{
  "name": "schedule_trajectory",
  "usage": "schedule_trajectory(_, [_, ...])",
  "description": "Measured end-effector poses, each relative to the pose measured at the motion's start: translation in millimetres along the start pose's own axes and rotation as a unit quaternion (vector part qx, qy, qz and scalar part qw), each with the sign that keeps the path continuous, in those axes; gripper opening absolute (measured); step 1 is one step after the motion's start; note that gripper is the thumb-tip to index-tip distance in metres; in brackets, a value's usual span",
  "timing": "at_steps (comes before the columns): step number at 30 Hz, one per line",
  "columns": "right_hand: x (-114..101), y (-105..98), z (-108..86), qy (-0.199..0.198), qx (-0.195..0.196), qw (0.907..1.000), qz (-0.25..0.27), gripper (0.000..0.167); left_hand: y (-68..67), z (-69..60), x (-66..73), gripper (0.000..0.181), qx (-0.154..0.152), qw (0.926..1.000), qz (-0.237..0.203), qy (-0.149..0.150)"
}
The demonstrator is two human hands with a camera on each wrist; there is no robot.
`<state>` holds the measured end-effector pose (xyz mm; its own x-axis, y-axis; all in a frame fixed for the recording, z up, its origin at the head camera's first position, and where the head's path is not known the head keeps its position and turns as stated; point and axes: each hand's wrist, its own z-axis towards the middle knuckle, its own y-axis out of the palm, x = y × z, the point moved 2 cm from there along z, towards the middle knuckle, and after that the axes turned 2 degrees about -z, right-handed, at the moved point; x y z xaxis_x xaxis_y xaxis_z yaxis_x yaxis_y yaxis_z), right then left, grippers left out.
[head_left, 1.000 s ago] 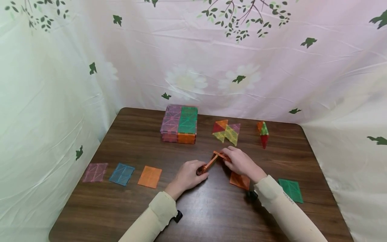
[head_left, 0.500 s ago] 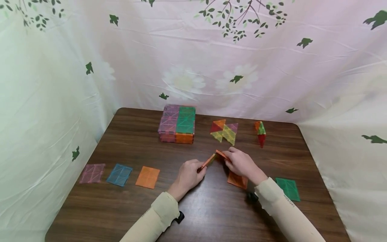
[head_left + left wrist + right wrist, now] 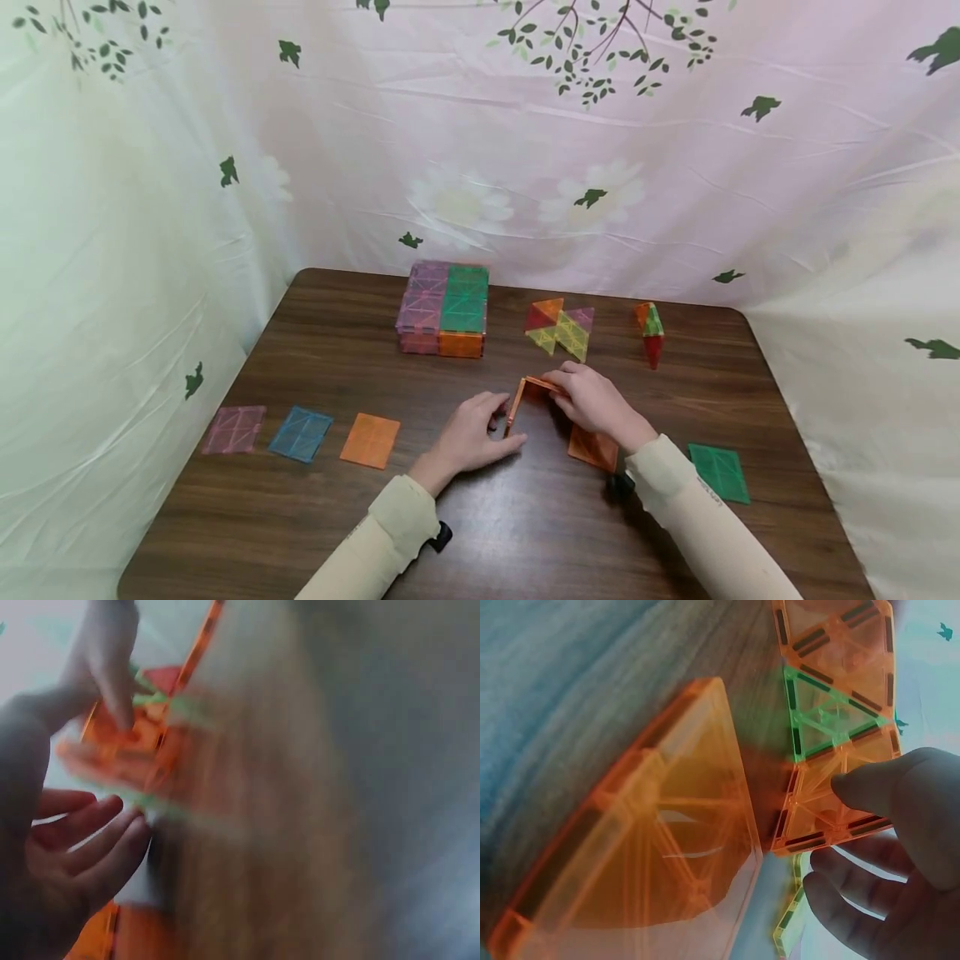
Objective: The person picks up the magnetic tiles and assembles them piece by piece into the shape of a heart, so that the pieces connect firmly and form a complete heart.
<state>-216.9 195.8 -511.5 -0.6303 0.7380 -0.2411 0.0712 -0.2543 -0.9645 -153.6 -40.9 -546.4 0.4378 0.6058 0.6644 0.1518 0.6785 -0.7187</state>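
Two orange magnetic tiles stand on edge at mid-table, meeting at a corner. My left hand is beside the left orange tile, thumb and fingers spread around its near end. In the left wrist view those fingers look apart from the blurred tiles. My right hand pinches the right orange tile. The right wrist view shows the thumb on an orange face, fingers behind it, and a green triangle adjoining. Under the right wrist lies a flat orange tile.
A purple, green and orange tile box stands at the back. Right of it are flat triangles and a small upright piece. Purple, blue and orange squares lie left; a green square lies right.
The left tile has swung to meet the right tile at its far end, closing a small gap. My left fingers have spread off it. My right hand still pinches its tile.
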Motion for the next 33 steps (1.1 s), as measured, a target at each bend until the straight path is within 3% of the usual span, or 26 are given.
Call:
schedule_trajectory(5, [6.6,-0.5,4.5,-0.003,-0.001,0.9997,0.022,0.027,-8.6,13.0,-18.0,0.103,-0.089,0.9897,-0.106,-0.036])
schedule_trajectory(9, [9.0,-1.6,7.1,-0.006,-0.003,0.9990,0.044,0.027,-12.5,26.7,-24.8,0.109,-0.133,0.9811,-0.140,-0.013])
schedule_trajectory(12, [8.5,-2.8,7.5,-0.008,-0.002,0.9981,0.062,0.027,-12.5,33.1,-25.5,0.106,-0.148,0.9783,-0.144,0.007])
schedule_trajectory(17, [8.7,-3.7,2.8,0.002,-0.004,0.9970,0.077,0.030,-12.1,33.0,-26.6,0.103,-0.148,0.9774,-0.150,0.009])
schedule_trajectory(25, [17.5,-7.4,-12.7,0.036,-0.004,0.9964,0.077,0.038,-12.2,27.6,-29.1,0.102,-0.120,0.9770,-0.176,-0.003])
schedule_trajectory(28, [26.9,-12.2,-18.9,0.062,0.017,0.9958,0.065,0.040,-11.5,25.7,-29.2,0.101,-0.112,0.9779,-0.176,-0.007])
schedule_trajectory(31, [48.7,-24.0,-23.2,0.137,0.086,0.9863,0.033,0.042,-10.6,23.9,-29.4,0.101,-0.108,0.9792,-0.171,-0.008])
schedule_trajectory(33, [70.9,-34.9,-24.9,0.216,0.142,0.9660,0.009,0.047,-10.7,22.9,-29.6,0.102,-0.105,0.9802,-0.168,-0.007])
